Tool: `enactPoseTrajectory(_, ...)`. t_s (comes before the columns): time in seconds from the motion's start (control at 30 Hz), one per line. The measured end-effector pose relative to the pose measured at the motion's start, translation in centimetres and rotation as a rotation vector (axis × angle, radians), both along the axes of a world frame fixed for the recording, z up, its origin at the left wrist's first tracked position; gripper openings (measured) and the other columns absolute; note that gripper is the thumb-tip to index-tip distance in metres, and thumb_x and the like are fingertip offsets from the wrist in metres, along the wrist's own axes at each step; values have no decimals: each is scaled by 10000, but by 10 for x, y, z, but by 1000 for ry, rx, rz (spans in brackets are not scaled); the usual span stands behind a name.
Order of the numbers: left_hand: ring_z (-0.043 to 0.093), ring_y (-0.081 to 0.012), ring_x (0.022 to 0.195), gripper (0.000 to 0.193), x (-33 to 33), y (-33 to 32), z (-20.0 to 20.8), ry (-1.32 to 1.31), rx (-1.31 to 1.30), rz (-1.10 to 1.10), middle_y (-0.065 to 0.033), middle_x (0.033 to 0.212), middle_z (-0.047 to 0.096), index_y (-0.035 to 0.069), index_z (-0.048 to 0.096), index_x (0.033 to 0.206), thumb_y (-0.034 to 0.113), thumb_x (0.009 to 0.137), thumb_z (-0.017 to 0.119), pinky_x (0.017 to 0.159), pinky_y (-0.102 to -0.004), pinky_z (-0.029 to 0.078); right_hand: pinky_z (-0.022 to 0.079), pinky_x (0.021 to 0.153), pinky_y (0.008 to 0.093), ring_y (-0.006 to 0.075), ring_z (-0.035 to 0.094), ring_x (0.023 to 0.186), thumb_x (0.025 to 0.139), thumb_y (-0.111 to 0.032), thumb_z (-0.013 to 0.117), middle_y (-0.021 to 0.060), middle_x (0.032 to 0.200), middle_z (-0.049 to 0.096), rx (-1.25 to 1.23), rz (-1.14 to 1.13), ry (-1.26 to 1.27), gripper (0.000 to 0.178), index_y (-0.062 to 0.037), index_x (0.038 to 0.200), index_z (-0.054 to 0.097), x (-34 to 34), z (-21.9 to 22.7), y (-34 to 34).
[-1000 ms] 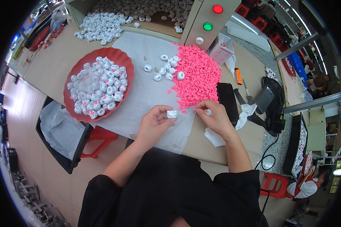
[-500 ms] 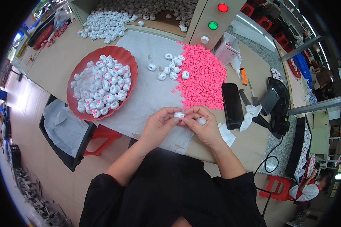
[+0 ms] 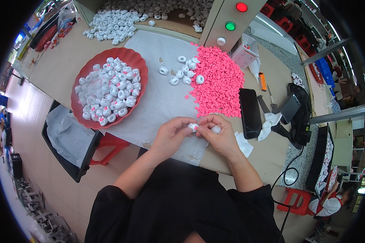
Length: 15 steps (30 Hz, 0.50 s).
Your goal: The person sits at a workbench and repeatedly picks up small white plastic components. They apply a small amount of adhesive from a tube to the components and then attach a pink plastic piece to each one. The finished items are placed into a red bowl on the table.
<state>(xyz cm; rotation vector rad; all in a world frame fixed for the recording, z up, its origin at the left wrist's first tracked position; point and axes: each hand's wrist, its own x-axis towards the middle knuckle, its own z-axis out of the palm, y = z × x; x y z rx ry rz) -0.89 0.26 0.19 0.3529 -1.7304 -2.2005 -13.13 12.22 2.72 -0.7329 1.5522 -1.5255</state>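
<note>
Between my two hands is a small white ring-shaped piece with a bit of pink on it. My left hand pinches it from the left, and my right hand presses at the pink bit with thumb and finger. A whitish round thing is tucked among my right fingers; its kind is unclear. Just beyond lies a spread of small pink pieces. Several loose white ring-shaped pieces sit along its left edge. A scalloped red bowl at left holds many such white pieces, several bearing pink bits.
A black phone, an orange lighter and a white box stand to the right. Behind are a pile of white pieces and a post with a red and a green light. A lined black tray is at lower left.
The white piece has turned slightly between my fingers, showing more of its face and the pink bit. Both hands stay in nearly the same place.
</note>
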Motion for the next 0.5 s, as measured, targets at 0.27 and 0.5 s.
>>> enactPoseTrajectory(0.27, 566, -105, 803, 216, 1, 0, 1, -5, 21, 14, -65, 901, 599, -31, 542, 1064, -15, 853, 503, 724, -240, 470, 468, 661, 225, 102, 588, 729, 799, -57, 620, 60, 785, 620, 6, -97, 136, 143, 23, 917, 611, 6, -7, 1)
enactPoseTrajectory(0.5, 580, -100, 773, 214, -1, 2, 4, 19, 147, 67, -67, 894, 611, -20, 564, 1044, 8, 832, 556, 715, -227, 477, 439, 615, 230, 122, 568, 696, 773, -26, 626, 82, 764, 613, -92, -116, 417, 129, 10, 895, 644, 7, -10, -2)
